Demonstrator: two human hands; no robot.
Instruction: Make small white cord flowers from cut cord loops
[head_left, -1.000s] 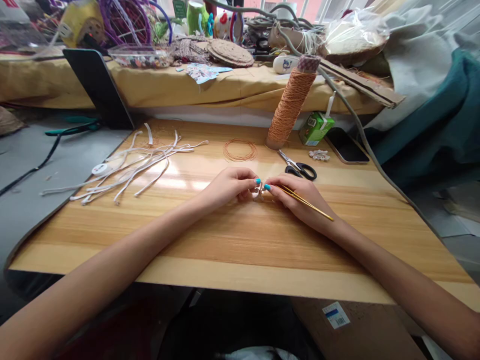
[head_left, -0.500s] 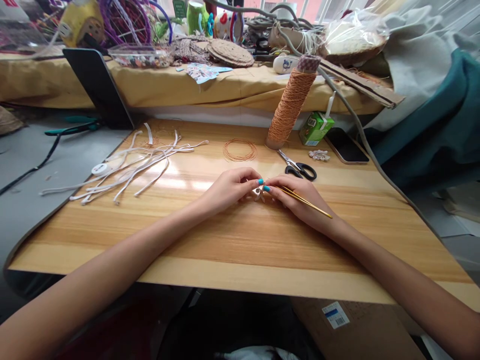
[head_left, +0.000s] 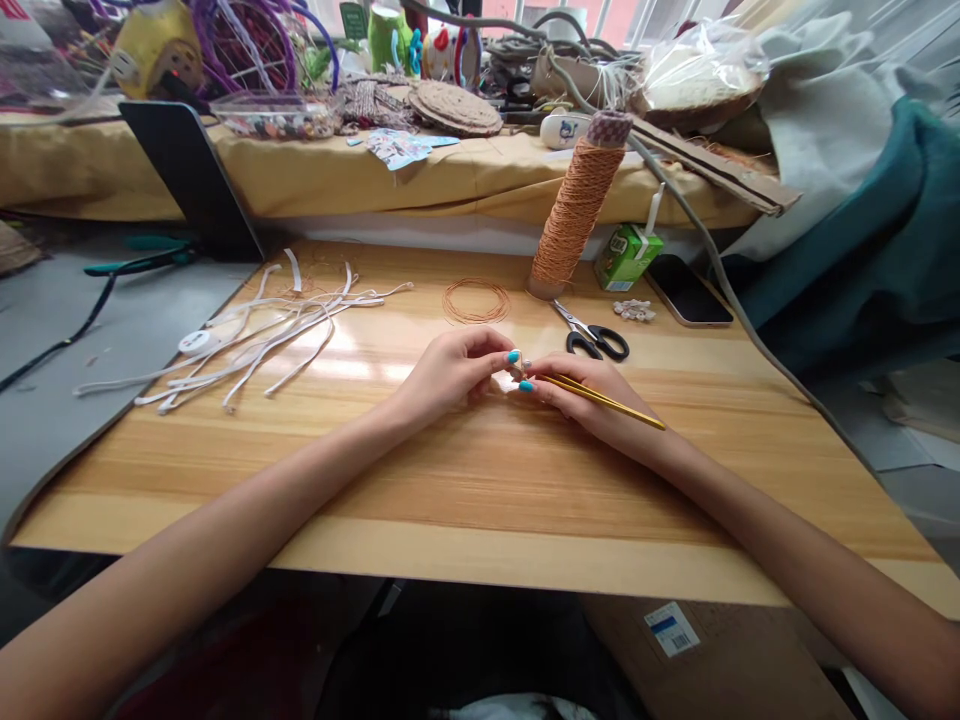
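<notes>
Between my fingertips is a small white and brown piece, too small to make out fully. My left hand pinches it from the left with thumb and fingers. My right hand is closed around gold tweezers, whose back end points down and right; its fingertips meet the piece from the right. Just beyond my right hand lie scissors with black handles. A loose coil of thin orange cord rests behind my hands.
White cords are spread at the left, by a round white tape measure. A cone of orange twine, a green drink carton, small white pieces and a phone stand or lie at the back right. A tablet leans back left.
The small piece has been turned between my fingertips, and its brown part shows more. My right thumb has shifted slightly lower. The tweezers stay in my right hand, their arms showing more apart.
</notes>
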